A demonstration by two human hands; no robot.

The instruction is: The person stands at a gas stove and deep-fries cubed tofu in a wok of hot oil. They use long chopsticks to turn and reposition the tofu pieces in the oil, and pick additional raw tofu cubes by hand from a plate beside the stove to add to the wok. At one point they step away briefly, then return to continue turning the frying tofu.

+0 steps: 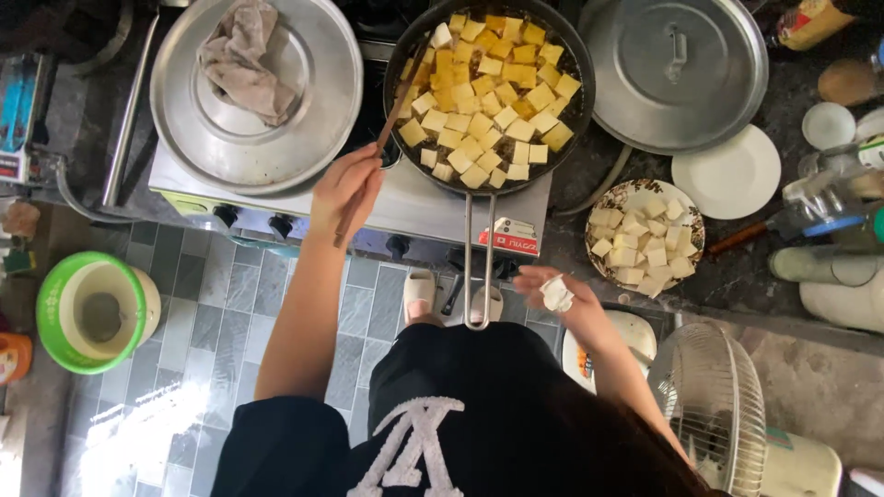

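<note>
A cook's left hand (343,189) grips a pair of wooden chopsticks (379,138), their tips reaching ahead of the hand into a black frying pan (578,101) of golden tofu cubes (488,87) on the stove (414,207); the right hand (552,293) closes loosely around a crumpled white tissue (556,294), just beside the pan's long metal handle (477,267); beyond that hand, on the desk (737,267), sits a patterned plate (689,221) of pale uncooked tofu (640,247); a steel lid (677,69) lies farther off.
</note>
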